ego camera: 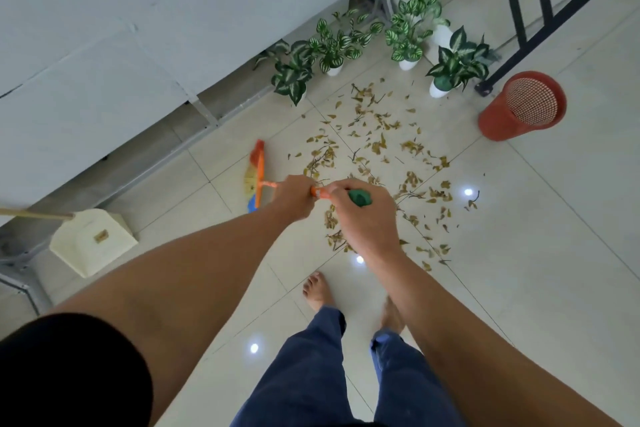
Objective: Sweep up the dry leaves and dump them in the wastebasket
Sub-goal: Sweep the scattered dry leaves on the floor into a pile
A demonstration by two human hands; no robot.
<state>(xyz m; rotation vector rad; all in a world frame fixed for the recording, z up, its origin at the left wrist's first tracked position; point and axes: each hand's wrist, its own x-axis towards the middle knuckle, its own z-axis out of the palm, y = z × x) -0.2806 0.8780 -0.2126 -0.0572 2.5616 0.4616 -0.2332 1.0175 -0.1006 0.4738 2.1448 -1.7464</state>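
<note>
While the person stands barefoot on the pale tiled floor point(554, 253), both hands are wrapped round one broom point(257, 180); the left hand point(294, 196) grasps the orange handle lower down, nearer the head, fingers curled over it; the right hand point(363, 218) clenches the top end, where a green cap point(360, 198) shows under the thumb; the two hands sit close together, a short stretch of orange handle showing between them. The broom's head, orange with yellow and blue bristles, points left, low by the floor just left of the dry leaves point(374, 149); whether the bristles touch the tiles I cannot tell. The leaves lie scattered over the tiles ahead of the hands, from the potted plants point(405, 35) at the far side down to near the bare feet point(317, 291). The red mesh wastebasket point(523, 106) stands upright to the right of the leaves, apart from them, beside the foot of a black railing point(519, 10). A cream dustpan point(91, 241) with a wooden handle rests at the left, near the grey wall base, well apart from the leaves.
</note>
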